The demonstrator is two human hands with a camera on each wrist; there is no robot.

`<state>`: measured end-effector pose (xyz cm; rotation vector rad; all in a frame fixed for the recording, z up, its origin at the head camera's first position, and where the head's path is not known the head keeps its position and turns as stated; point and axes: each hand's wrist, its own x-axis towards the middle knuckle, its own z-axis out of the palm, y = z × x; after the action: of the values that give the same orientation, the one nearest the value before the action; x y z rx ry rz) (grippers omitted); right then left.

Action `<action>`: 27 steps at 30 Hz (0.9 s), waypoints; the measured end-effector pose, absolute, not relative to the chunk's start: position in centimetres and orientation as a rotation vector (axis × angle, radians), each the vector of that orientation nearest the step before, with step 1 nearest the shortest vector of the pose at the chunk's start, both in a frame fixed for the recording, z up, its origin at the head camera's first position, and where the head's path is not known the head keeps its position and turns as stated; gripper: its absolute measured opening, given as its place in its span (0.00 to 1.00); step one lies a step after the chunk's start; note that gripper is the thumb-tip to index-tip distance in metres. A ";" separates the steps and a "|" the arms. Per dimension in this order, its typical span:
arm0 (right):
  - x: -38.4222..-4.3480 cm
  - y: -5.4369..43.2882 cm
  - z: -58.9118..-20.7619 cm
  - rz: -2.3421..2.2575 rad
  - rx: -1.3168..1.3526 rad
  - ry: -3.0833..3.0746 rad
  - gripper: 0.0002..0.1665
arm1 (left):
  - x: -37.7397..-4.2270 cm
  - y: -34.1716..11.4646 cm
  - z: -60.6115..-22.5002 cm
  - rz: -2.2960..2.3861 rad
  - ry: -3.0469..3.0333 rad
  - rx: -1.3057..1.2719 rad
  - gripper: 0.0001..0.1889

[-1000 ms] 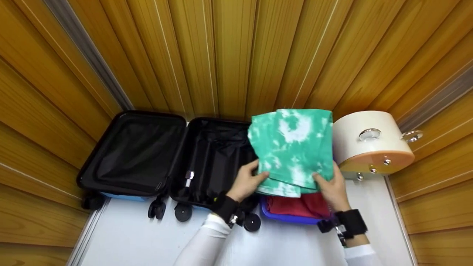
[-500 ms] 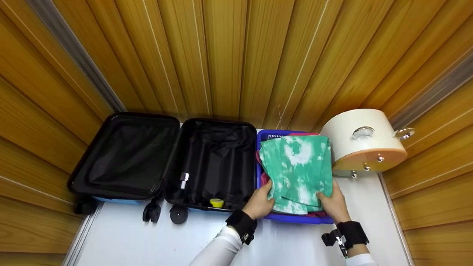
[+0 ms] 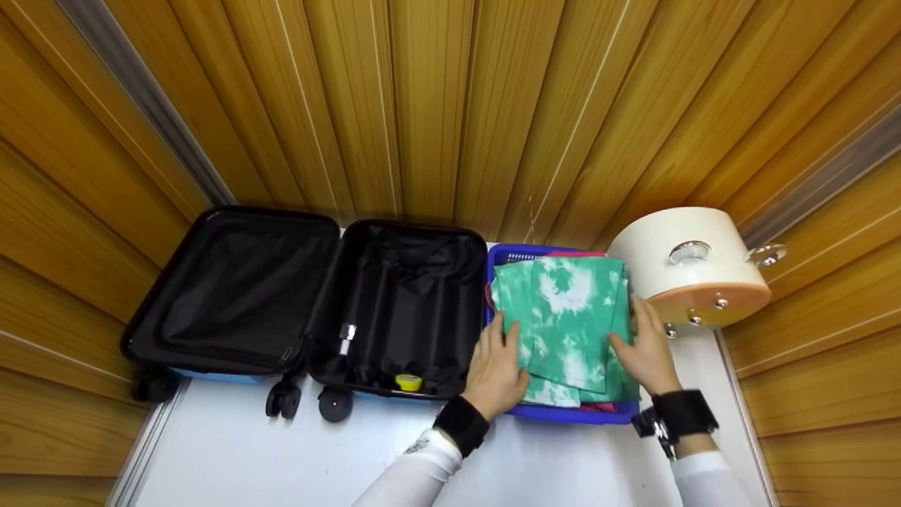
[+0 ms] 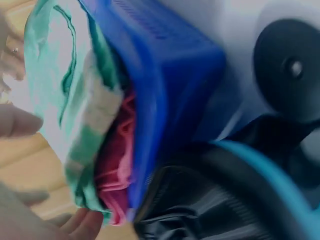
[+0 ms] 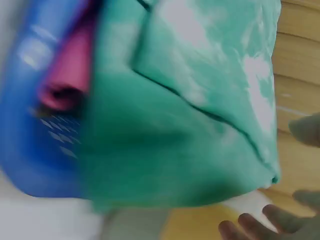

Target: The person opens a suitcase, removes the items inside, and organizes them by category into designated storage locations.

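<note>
A folded green and white tie-dye garment (image 3: 569,320) lies on top of the blue plastic basket (image 3: 574,415). Under it, a red-pink cloth (image 4: 117,172) shows along the basket's side in the left wrist view. My left hand (image 3: 494,370), fingers extended, is at the garment's left edge and overlaps it in the head view. On the opposite side, my right hand (image 3: 647,352) has its fingers spread beside the right edge. In the right wrist view, its fingertips stand apart from the green cloth. Neither hand grips anything.
Left of the basket lies an open black-lined suitcase (image 3: 415,303) with wheels, its other half (image 3: 246,289) flat beside it. A yellow round item (image 3: 408,382) sits inside. A cream drum-shaped case (image 3: 676,246) stands right of the basket. Wooden panelling (image 3: 422,105) rises behind.
Both hands have lowered the garment from above the basket onto it. Since then they have let go, and their fingers have straightened at its sides.
</note>
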<state>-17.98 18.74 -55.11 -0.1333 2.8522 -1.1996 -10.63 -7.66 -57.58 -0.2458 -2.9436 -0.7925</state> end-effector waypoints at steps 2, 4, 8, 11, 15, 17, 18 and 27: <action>-19.5 17.9 -55.1 -1.160 -0.272 2.896 0.49 | -11.1 -7.1 -57.4 -0.584 -3.053 -0.296 0.41; -21.0 16.9 -55.4 -1.099 -0.380 2.915 0.48 | -11.6 -6.5 -57.3 -0.348 -3.178 -0.314 0.42; -23.5 15.6 -56.3 -0.947 -0.437 2.862 0.53 | -12.4 -6.0 -57.7 0.028 -3.324 -0.310 0.46; -24.6 15.6 -57.0 -0.872 -0.388 2.785 0.58 | -12.7 -5.9 -58.2 0.122 -3.356 -0.325 0.48; -25.4 16.0 -57.8 -0.869 -0.342 2.702 0.62 | -13.0 -5.9 -58.6 0.134 -3.347 -0.378 0.46; -25.7 16.0 -58.1 -0.869 -0.341 2.677 0.63 | -13.2 -6.1 -58.7 0.146 -3.352 -0.404 0.45; -25.8 15.9 -58.3 -0.868 -0.346 2.667 0.64 | -13.3 -6.2 -58.7 0.153 -3.353 -0.413 0.45; -26.6 15.1 -59.6 -0.804 -0.354 2.613 0.62 | -13.7 -6.1 -59.7 0.361 -3.389 -0.475 0.46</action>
<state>-26.62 15.06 -59.57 -0.3538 2.6128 -0.8038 -13.74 -6.13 -59.69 -0.4752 -3.3887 0.3610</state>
